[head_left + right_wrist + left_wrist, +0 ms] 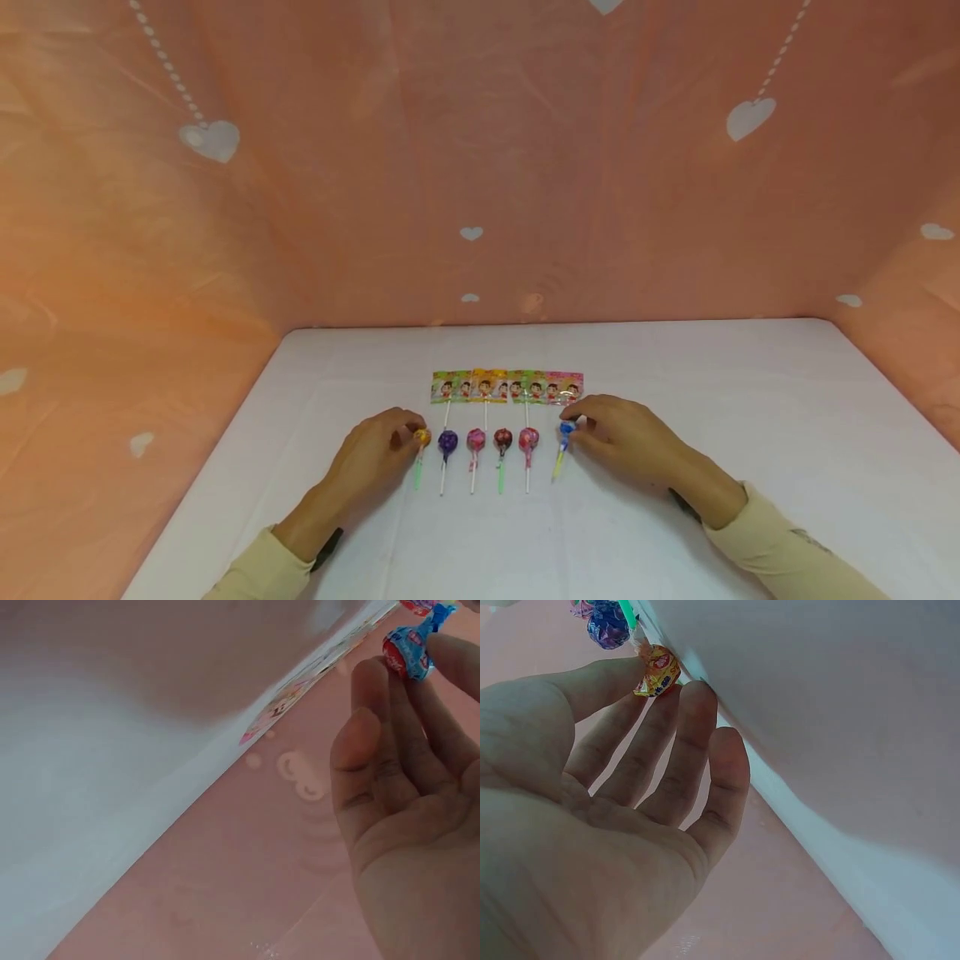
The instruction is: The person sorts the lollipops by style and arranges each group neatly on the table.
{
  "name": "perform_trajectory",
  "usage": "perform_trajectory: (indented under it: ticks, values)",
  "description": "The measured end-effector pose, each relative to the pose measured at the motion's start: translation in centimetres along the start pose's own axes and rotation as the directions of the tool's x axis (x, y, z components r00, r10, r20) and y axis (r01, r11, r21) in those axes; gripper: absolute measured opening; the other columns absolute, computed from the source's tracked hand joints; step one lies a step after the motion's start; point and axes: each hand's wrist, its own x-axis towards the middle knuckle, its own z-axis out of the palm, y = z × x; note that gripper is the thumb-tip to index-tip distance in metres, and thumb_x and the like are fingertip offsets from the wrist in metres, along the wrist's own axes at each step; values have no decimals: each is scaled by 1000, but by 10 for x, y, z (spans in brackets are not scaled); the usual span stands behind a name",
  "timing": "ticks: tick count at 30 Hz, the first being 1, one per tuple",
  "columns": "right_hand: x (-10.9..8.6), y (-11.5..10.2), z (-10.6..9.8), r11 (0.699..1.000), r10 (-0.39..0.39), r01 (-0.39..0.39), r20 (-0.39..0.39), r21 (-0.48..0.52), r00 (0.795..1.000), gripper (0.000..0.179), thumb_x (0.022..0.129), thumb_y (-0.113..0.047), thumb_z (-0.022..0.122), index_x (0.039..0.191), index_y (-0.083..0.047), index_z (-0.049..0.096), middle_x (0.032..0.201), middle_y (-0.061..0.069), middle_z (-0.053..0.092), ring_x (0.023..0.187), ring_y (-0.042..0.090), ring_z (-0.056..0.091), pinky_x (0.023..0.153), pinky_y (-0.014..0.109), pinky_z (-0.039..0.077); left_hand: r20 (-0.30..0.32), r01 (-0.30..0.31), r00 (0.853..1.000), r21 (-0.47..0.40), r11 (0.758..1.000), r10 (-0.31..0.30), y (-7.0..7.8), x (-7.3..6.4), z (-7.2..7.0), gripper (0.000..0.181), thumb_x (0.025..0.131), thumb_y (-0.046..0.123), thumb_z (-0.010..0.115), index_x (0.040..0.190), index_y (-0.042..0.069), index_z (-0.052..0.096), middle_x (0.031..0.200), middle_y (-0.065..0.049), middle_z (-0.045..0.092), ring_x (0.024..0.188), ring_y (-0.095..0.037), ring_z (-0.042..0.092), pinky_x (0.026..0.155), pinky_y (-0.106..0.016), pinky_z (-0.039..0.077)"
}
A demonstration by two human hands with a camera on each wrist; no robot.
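At the left end of a row of wrapped lollipops, my left hand pinches the yellow-orange lollipop by its head; its green stick points toward me. The left wrist view shows this yellow wrapper between thumb and fingertips. At the row's right end my right hand holds a blue lollipop between thumb and fingers, its yellow stick slanting down-left. In the right wrist view the blue wrapper shows some red. Between the hands lie a purple lollipop, a pink one, a dark red one and a pink-red one.
Behind the row, several flat packets with cartoon faces, among them an orange one and a pink one, lie side by side; white sticks extend from some. The white table meets a pink-orange backdrop with hearts.
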Motion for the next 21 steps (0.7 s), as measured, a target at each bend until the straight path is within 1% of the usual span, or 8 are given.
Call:
perform_trajectory:
  ticks: [7,11,17,21]
  values:
    - [7,-4,6,998,-63,64,34,-25,997,22,93,-27,68,114,-22,70,108,-11,69,91,2,58,86,35,53,-5,2,1000,8,1000,-2,0,0,1,16,88,15,72,104,19,72,91,8,67,76,-8,53,69,-26,45]
    - [10,-6,8,998,-62,64,56,-29,997,23,92,-28,69,114,-22,70,104,-12,68,88,1,56,84,34,52,2,13,1000,0,1000,-13,0,0,1,17,88,14,72,104,20,72,92,7,67,76,-8,53,70,-26,45]
    - [12,-8,7,999,-47,49,82,-20,995,22,92,-27,68,113,-21,72,96,-13,67,82,1,53,81,33,51,4,-3,1000,2,1000,3,1,0,0,15,88,14,72,103,19,72,89,8,66,75,-8,52,67,-24,44]
    - [13,-8,7,998,-60,62,90,-16,994,21,92,-24,69,112,-20,72,92,-13,66,79,0,52,78,32,50,4,-1,1000,5,1000,1,1,0,1,15,88,14,73,102,19,72,88,8,65,74,-8,52,66,-24,43]
